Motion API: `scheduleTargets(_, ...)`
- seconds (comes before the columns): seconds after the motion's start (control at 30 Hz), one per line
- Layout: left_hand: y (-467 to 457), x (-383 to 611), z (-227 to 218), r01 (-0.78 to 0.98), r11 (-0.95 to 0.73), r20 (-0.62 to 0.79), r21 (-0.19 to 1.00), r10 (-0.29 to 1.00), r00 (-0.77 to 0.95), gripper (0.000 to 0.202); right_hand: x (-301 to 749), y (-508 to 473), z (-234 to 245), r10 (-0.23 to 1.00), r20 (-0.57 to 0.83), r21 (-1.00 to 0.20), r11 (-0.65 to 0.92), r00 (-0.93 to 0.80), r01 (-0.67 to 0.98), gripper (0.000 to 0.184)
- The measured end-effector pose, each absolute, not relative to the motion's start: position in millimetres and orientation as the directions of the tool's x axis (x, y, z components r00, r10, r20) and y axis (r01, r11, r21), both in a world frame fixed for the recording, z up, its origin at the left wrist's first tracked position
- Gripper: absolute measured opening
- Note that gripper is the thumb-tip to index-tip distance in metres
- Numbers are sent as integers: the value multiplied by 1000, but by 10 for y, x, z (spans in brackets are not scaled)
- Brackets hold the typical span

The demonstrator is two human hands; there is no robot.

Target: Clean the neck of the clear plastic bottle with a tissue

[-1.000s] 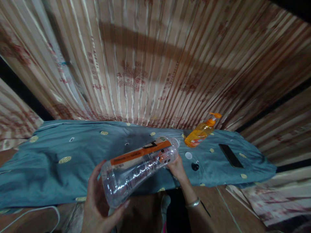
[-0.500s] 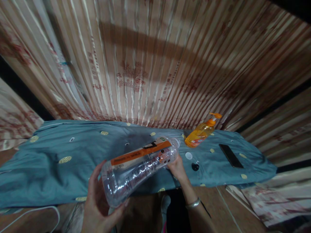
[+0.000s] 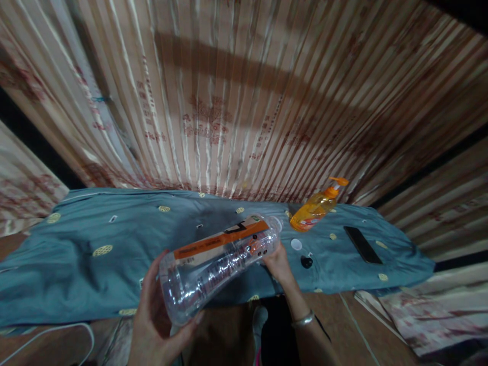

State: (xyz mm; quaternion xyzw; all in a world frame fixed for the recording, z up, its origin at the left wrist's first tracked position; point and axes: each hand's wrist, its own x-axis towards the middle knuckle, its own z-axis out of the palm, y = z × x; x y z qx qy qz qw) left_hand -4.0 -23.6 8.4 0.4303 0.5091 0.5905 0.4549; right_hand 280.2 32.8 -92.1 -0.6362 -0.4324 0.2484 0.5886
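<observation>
A clear plastic bottle (image 3: 221, 267) with an orange and white label is held tilted in front of me, its base toward the lower left and its neck toward the upper right. Around the base end curls my left hand (image 3: 158, 315), with fingers on one side and thumb on the other. My right hand (image 3: 277, 262), a silver bangle on its wrist, grips the bottle near the neck from below; its fingers are largely hidden behind it. No cap shows on the bottle's mouth.
Past the bottle, an orange pump bottle (image 3: 314, 211) stands on the teal cloth (image 3: 76, 274). A white round disc (image 3: 296, 244), a small black object (image 3: 306, 262) and a dark phone (image 3: 362, 245) lie to the right. Pleated curtains (image 3: 236, 101) rise behind.
</observation>
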Motion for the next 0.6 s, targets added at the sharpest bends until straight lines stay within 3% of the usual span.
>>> scheduleTargets(0.6, -242, -49, 49, -68, -56, 39, 996, 972, -232, 104, 2774, 322, -867, 855, 202, -962, 82, 478, 259, 37)
